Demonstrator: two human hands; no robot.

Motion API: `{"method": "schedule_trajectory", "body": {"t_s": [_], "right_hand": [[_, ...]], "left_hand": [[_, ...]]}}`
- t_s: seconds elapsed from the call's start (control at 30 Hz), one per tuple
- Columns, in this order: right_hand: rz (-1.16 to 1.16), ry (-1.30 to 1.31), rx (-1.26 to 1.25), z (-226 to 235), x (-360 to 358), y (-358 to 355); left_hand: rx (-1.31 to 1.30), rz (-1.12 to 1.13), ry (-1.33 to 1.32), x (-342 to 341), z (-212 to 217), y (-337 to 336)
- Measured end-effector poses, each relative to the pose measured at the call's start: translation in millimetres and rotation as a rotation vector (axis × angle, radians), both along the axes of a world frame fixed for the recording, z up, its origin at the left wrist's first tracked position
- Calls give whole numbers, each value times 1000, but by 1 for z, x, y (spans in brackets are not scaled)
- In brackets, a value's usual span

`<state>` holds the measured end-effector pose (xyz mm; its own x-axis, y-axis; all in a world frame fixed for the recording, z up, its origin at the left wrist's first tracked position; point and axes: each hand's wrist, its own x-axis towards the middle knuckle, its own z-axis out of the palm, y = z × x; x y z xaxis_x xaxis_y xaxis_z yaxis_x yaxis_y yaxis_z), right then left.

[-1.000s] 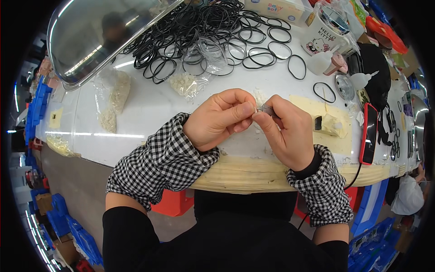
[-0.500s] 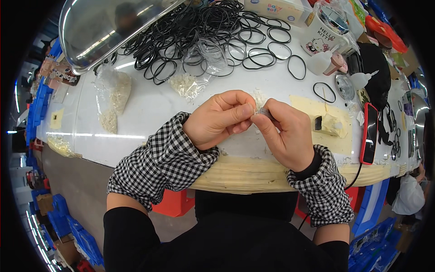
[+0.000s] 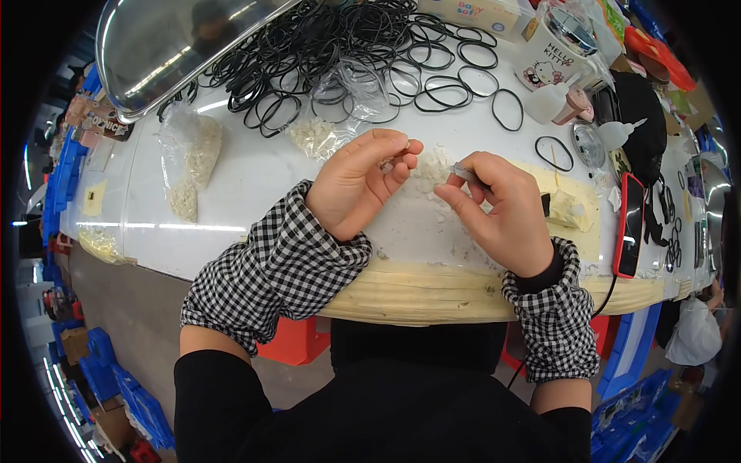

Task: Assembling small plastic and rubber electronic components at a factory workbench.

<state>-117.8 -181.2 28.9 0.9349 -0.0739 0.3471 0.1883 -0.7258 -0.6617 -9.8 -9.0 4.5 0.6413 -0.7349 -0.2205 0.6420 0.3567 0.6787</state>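
My left hand is raised over the table, thumb and forefinger pinched together. What they hold, if anything, is too small to make out. To its right, my right hand grips a small flat grey blade between thumb and fingers. The two hands are apart. Between and beyond them lies a loose heap of small whitish pieces on the white tabletop. Past my left hand rests a clear plastic bag with similar pale pieces in it.
Another clear bag of pale bits lies at left. Black rubber rings are heaped at the back, under a shiny metal tray's edge. At right are a yellow-taped block, a red-cased phone and a white cup. Yellowish padding covers the front edge.
My hands have drawn apart from where they met. The left moved up and left, still pinched; the right moved slightly right with the blade, uncovering the heap of whitish pieces.
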Motion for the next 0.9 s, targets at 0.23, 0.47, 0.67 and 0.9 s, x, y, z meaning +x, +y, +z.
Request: {"method": "schedule_trajectory", "body": {"t_s": [0.23,0.47,0.67,0.9], "right_hand": [[34,152,-226,-10,-5,5],[22,129,-361,-11,-7,12],[21,82,-464,-13,-7,12],[-8,99,-391,-18,-7,13]], "left_hand": [[-9,124,144,1,-3,-2],[13,98,96,0,-3,-1],[25,96,80,1,-4,-1],[79,30,13,-1,-3,-2]]}}
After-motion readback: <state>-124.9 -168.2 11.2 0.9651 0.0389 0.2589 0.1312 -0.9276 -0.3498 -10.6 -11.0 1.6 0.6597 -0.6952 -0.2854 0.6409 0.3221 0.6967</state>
